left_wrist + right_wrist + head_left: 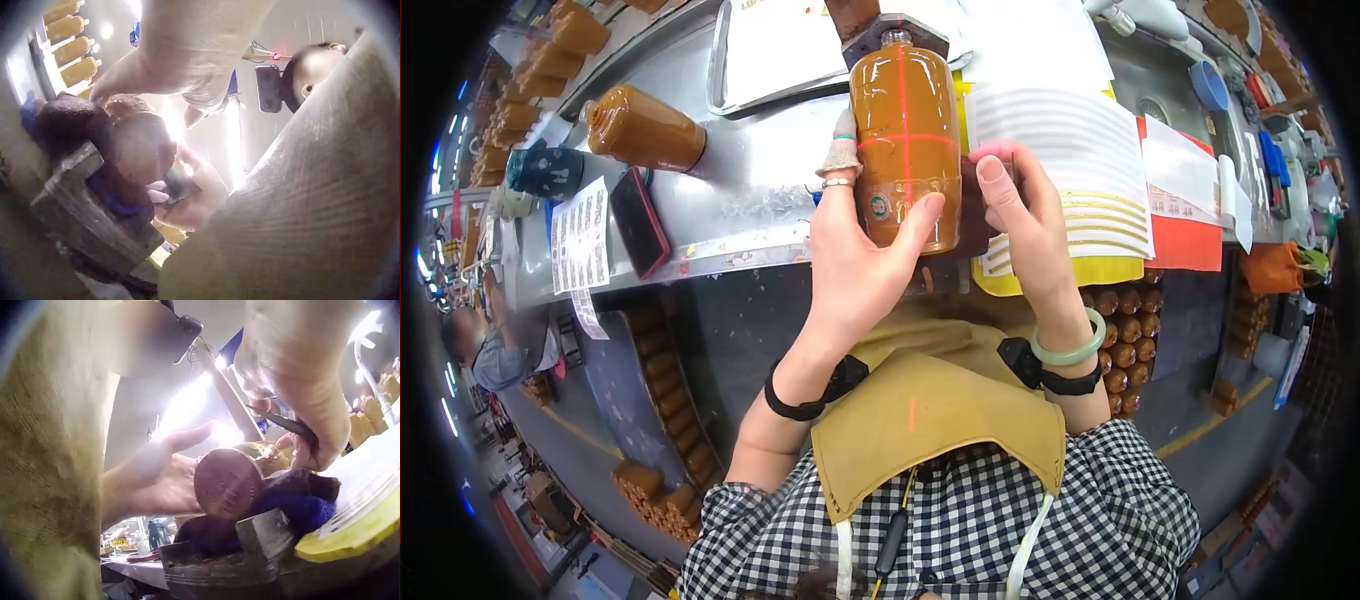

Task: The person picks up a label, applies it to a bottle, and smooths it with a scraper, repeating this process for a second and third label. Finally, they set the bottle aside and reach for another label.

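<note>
A glossy amber-brown bottle (pixel 907 125) lies on its side on a dark metal cradle (pixel 265 534), base toward the person. A red light cross falls on it, and a small green round sticker sits near its base. My left hand (pixel 855 275) grips the bottle from the left, thumb along its near end, a pale cover on one finger. At the bottle's right side, my right hand (pixel 1035 220) has curled fingers, with red light on one. In the right wrist view it holds a dark pointed tool (pixel 284 422), its exact kind unclear.
Right of the bottle lies a sheet of curved white strips with gold lines (pixel 1065 190) on a yellow board (pixel 1005 285). Another amber bottle (pixel 645 128), a dark jar (pixel 545 172), a phone (pixel 638 222) and a printed label sheet (pixel 580 240) are on the left.
</note>
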A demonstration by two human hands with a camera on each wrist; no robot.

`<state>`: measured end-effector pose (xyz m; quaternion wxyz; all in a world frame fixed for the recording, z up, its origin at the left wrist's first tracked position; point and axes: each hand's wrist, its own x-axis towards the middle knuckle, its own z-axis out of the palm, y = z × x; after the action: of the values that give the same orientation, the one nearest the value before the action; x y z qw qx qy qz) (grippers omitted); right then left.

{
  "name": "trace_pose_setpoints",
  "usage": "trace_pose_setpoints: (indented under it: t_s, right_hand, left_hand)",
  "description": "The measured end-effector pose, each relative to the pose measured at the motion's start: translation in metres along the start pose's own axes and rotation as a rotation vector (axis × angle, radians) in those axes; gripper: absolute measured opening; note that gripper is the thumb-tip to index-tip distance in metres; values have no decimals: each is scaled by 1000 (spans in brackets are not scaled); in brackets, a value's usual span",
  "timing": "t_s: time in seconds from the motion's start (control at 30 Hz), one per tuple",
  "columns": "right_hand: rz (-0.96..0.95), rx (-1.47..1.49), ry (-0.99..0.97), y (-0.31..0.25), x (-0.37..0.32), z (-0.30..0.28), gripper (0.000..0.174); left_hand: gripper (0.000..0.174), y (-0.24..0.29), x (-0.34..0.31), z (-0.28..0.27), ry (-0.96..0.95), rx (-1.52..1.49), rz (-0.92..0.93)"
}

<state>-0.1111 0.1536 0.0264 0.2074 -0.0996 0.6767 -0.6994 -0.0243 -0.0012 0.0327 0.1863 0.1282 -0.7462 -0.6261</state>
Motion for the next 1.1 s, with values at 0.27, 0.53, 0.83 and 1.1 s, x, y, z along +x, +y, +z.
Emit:
trace_pose_setpoints:
  t_s: [0.27, 0.53, 0.83, 1.1]
  right_hand:
    - [-20, -5, -48, 7, 1, -2, 25]
    - [-37, -123, -40, 17, 8, 1, 31]
    - [19, -105, -114, 1, 8, 4, 33]
    - [73, -61, -144, 0, 13, 0, 30]
  left_hand:
    - [53, 6, 4, 5, 19, 39, -56]
    - [52, 2, 8, 9, 33, 0, -14]
    - [75, 1, 8, -5, -35, -196, -104]
    - [82, 4, 3, -5, -116, -48, -54]
